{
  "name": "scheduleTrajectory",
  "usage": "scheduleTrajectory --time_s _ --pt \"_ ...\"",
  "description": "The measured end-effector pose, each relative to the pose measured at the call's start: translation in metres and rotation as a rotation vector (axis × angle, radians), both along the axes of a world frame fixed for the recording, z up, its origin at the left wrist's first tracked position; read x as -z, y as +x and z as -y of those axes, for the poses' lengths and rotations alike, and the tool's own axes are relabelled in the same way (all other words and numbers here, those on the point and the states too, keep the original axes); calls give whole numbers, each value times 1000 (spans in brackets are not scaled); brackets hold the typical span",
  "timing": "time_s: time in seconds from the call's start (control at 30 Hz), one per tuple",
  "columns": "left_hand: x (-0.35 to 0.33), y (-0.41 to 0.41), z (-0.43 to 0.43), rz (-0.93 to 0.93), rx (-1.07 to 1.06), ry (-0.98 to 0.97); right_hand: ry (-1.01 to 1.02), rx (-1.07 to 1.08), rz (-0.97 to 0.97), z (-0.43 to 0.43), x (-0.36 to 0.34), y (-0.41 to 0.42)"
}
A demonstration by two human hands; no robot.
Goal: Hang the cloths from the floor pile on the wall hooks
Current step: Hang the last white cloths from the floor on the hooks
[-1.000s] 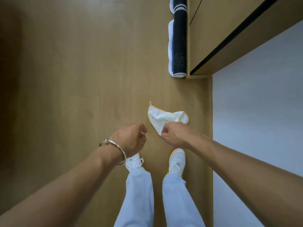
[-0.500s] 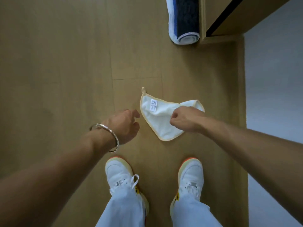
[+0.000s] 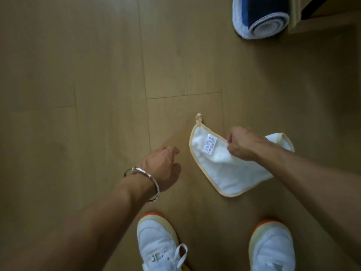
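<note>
The person is picking up a white terry cloth with pale yellow trim (image 3: 230, 177) from the wooden plank floor (image 3: 78, 75). The right hand (image 3: 242, 143) is pinching the cloth's upper edge beside the label, fingers curled round the fabric. It is unclear whether the lower corner is touching the floor. The left hand (image 3: 166, 167) is hovering just beside the cloth, loosely curled and holding nothing. The next move probably calls for it to take the small yellow corner loop (image 3: 198, 117), ready for a hook.

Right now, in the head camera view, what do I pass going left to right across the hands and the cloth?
Bracelet → left hand → hanging loop → care label → right hand, gripping the cloth.
</note>
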State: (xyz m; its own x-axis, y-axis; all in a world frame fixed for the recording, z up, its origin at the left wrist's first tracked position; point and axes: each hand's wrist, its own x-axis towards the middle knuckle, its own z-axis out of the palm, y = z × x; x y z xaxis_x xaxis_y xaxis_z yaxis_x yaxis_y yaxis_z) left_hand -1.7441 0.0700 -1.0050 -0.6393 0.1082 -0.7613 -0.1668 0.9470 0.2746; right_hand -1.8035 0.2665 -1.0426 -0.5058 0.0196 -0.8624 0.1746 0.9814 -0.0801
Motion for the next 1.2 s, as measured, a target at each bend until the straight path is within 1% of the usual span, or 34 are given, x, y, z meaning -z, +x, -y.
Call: scheduleTrajectory --time_s 0.07,0.13,0.27,0.4,0.53,0.6,0.7,0.83,0.97,1.03,1.1,1.17,1.2 --pt "-9 -9 1 -20 -23 -9 -4 -32 31 2 -9 2" --pt "-23 -15 -4 -49 -30 22 -18 -67 54 0 -19 7" --pt "-41 -19 -20 -79 3 73 -12 -117 -6 -5 -27 14" --pt "-21 -18 -23 -96 16 57 -10 -117 -53 -4 -13 12" --pt "0 0 -27 -12 51 31 -1 -135 -41 -7 6 17" --pt "-1 5 -27 21 58 16 -52 -122 -20 -8 6 23" --pt "-22 5 -22 69 35 -11 -217 -42 17 -5 -22 26" --pt "-88 -12 -17 22 -91 -15 -393 -12 -9 4 -104 10" --pt "-191 -29 -28 -136 -229 127 -500 -69 -42 6 -221 -13" --pt "-254 -49 -30 -206 -236 188 -526 -129 -85 3 -294 -32" --pt "-326 -81 -28 -253 -230 177 -539 -220 -143 0 -377 -56" --pt "-412 -119 -24 -285 -249 167 -543 -286 -196 -2 -469 -83" --pt "-461 -140 -22 -292 -264 192 -548 -302 -218 -3 -518 -100"
